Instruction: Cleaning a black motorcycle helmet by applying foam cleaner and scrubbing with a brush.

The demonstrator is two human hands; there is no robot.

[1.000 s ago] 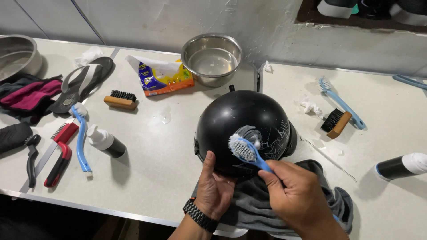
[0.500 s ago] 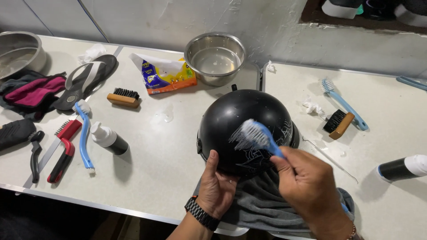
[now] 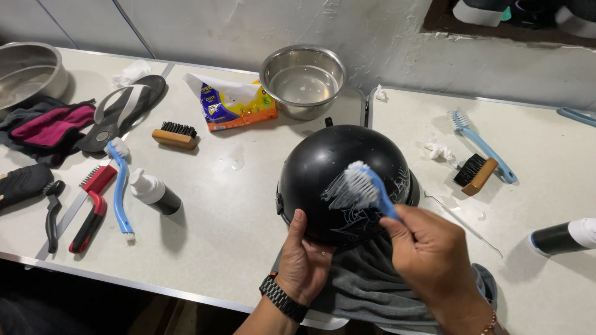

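Observation:
A glossy black helmet [image 3: 335, 167] rests on a grey cloth [image 3: 372, 285] at the front of the white table [image 3: 236, 205]. My left hand [image 3: 304, 260], with a black wristwatch, presses against the helmet's near side and steadies it. My right hand [image 3: 428, 254] grips a blue-handled brush [image 3: 366, 186] whose white bristles lie on top of the helmet, where white foam streaks show.
A steel bowl [image 3: 302, 80] and a soap packet [image 3: 233, 105] sit behind the helmet. To the left lie a wooden brush [image 3: 176, 135], a sandal [image 3: 121, 111], a blue brush [image 3: 121, 186], a bottle [image 3: 155, 193] and a red brush [image 3: 93, 208]. More brushes [image 3: 481, 158] lie right.
My right hand has swept the brush back and forth over the helmet's top, leaving more white foam streaks. My left hand stays on the helmet's near side.

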